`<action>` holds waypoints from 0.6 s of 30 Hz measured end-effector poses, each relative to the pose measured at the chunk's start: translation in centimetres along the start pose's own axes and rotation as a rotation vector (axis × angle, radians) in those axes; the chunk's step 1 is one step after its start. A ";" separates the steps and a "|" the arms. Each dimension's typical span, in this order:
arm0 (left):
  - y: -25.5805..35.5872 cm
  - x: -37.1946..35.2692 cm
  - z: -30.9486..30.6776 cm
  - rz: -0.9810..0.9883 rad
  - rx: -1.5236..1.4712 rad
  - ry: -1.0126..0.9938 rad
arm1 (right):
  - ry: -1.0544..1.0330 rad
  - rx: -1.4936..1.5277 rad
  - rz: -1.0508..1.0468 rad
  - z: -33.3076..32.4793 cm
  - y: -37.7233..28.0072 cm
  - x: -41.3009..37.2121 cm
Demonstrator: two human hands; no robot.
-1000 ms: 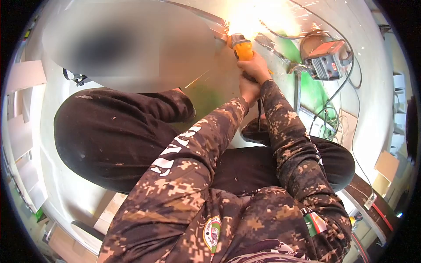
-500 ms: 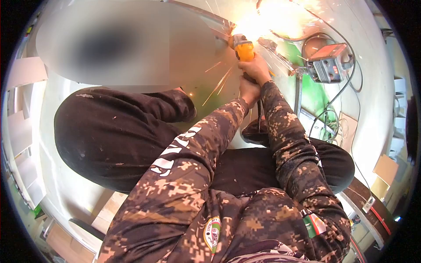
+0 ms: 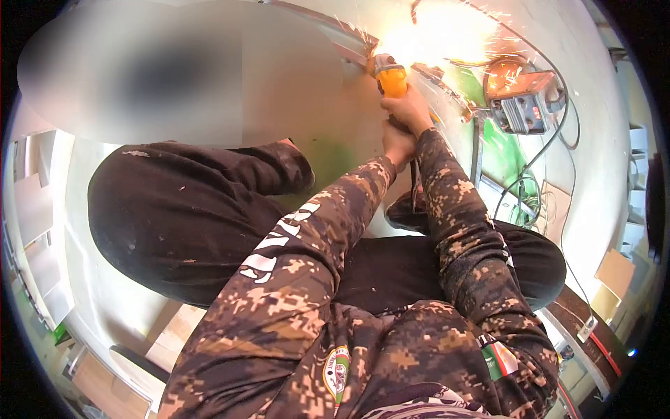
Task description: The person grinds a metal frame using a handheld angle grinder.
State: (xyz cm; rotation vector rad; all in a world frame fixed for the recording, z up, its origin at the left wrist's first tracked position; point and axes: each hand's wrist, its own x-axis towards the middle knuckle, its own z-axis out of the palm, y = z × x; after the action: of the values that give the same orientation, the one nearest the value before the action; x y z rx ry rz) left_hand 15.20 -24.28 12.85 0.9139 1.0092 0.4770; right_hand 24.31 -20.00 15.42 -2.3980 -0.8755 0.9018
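A yellow angle grinder [image 3: 391,82] is held out at the top centre, its head against a metal bar [image 3: 352,54]. Bright sparks hide its disc and the contact point. My right hand [image 3: 410,109] wraps round the grinder's body just behind the yellow housing. Lower down, my left hand [image 3: 398,143] is closed round the rear of the tool, close below the right one. The grinder's cable hangs from its rear end between my forearms.
An orange and grey machine [image 3: 523,108] with black cables stands on the right. Coiled cables [image 3: 527,202] lie below it, near a cardboard piece [image 3: 555,209]. My bent legs [image 3: 174,209] flank the arms. A blurred area covers the upper left.
The spark plume has changed shape, with more sparks falling toward the machine and fewer streaking down to the left. Both hands keep their hold on the grinder.
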 end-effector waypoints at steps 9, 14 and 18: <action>-0.7 1.6 -0.8 0.143 -0.118 -0.172 | 0.197 -0.088 -0.014 0.3 -0.5 -0.8; -0.3 1.9 -0.9 0.161 -0.033 -0.177 | 0.210 -0.097 -0.028 0.2 -0.8 -0.8; -1.1 2.4 -0.9 0.174 -0.031 -0.161 | 0.193 -0.099 -0.007 0.7 -0.8 -0.4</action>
State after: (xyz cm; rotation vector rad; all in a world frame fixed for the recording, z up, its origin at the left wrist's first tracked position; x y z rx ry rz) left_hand 15.51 -22.82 10.48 1.0006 0.7782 0.5547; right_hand 23.30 -19.57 15.55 -2.5141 -0.8715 0.6245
